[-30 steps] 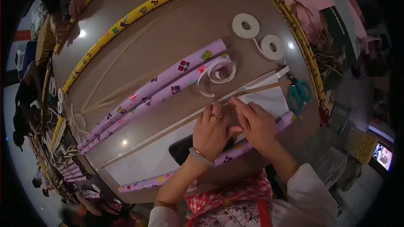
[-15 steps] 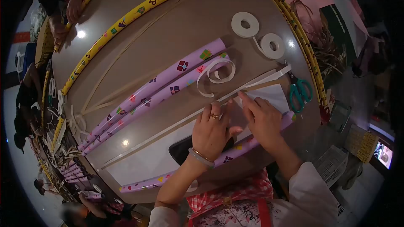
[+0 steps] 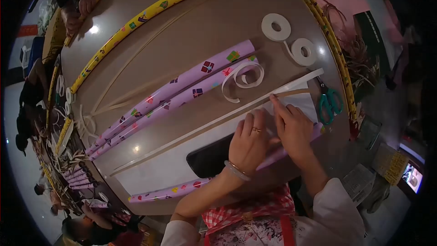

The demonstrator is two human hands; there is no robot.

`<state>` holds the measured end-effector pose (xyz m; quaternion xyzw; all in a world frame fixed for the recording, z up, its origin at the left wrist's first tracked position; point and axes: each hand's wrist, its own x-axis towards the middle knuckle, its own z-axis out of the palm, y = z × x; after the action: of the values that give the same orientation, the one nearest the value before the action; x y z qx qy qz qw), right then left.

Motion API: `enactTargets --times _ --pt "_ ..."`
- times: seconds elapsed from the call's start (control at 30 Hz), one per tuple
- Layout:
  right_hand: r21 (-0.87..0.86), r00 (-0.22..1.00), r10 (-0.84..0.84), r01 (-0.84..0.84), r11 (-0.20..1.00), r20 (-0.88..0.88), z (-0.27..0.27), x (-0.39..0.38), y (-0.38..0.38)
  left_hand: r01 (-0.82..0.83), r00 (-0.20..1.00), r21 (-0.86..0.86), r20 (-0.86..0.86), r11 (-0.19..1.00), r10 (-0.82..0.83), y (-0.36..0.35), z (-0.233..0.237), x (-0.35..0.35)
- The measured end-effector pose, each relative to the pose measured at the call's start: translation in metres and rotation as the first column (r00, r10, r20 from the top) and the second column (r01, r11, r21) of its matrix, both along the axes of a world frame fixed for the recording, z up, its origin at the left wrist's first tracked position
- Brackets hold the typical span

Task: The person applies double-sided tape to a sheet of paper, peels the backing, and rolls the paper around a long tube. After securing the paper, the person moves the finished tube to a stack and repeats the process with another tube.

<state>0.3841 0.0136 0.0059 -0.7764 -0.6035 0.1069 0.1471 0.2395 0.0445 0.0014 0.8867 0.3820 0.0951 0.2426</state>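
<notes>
Beyond a lilac, gift-printed tube (image 3: 168, 192), the left hand (image 3: 248, 141) and right hand (image 3: 293, 130) are bending over a long white paper sheet (image 3: 154, 171) on the brown worktop (image 3: 205, 27), each grip's closure impossible to tell, while a narrow white strip (image 3: 300, 81) is pointing lengthwise from lower left to upper right along its far edge.

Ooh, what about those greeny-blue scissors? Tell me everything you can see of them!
The scissors have two teal, plastic-looking finger loops and thin, darkish blades. They lie on the table, just past the right edge of the white paper, loops toward the person, blades pointing away. The blades end close by the tip of a white strip; I can't tell if they touch. No hand is on them.
</notes>
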Motion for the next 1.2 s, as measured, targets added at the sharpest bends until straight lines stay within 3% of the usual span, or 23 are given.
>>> enactTargets --times 0.03,0.53,0.63,0.7,0.73,0.8,0.83,0.87,0.93,1.07,1.13,1.2 --pt "-0.001 1.000 0.007 -0.007 1.000 -0.004 -0.002 0.002 -0.001 0.025 1.000 0.057 -0.017 0.998 -0.024 -0.001 0.005 0.005" --pt "-0.026 1.000 0.026 -0.026 0.999 0.003 0.001 0.004 -0.001 -0.019 0.996 0.070 0.083 0.997 0.013 -0.001 -0.009 0.022" --pt "-0.016 0.999 0.031 -0.031 0.999 -0.024 0.004 0.007 -0.001 0.006 0.999 0.069 0.052 0.998 -0.009 0.001 -0.009 0.025" --pt "0.134 0.983 0.008 0.017 0.991 -0.182 0.003 0.010 -0.003 -0.002 0.999 0.043 0.055 0.999 0.000 0.003 -0.006 0.027" --pt "0.135 0.984 0.006 0.019 0.991 -0.181 0.001 0.014 -0.004 -0.012 0.998 0.018 0.055 1.000 0.011 0.005 -0.004 0.027" --pt "0.179 0.802 -0.201 0.355 0.917 -0.562 -0.003 0.025 -0.005 -0.007 0.999 -0.010 0.041 1.000 0.007 0.008 0.002 0.027" --pt "0.080 0.670 -0.287 0.460 0.885 -0.685 -0.002 0.034 -0.003 -0.004 1.000 -0.040 0.026 0.999 0.005 0.009 0.004 0.028" --pt "0.082 0.671 -0.286 0.461 0.884 -0.684 0.001 0.041 0.002 -0.003 1.000 -0.038 0.027 0.999 0.004 0.010 0.005 0.028" --pt "-0.303 0.247 -0.445 0.454 0.838 -0.861 0.017 0.053 0.016 0.035 0.999 0.038 0.011 0.999 -0.036 0.012 0.005 0.027" --pt "-0.298 0.235 -0.408 0.394 0.870 -0.882 0.002 0.053 0.026 0.020 0.998 0.052 0.052 0.998 -0.023 0.012 0.003 0.028" --pt "-0.163 0.380 -0.325 0.399 0.902 -0.866 -0.005 0.052 0.028 -0.007 1.000 0.015 0.026 1.000 0.007 0.013 0.003 0.030" --pt "-0.162 0.354 -0.334 0.436 0.885 -0.873 -0.001 0.055 0.029 0.000 1.000 0.038 0.014 0.999 -0.001 0.013 0.002 0.031"
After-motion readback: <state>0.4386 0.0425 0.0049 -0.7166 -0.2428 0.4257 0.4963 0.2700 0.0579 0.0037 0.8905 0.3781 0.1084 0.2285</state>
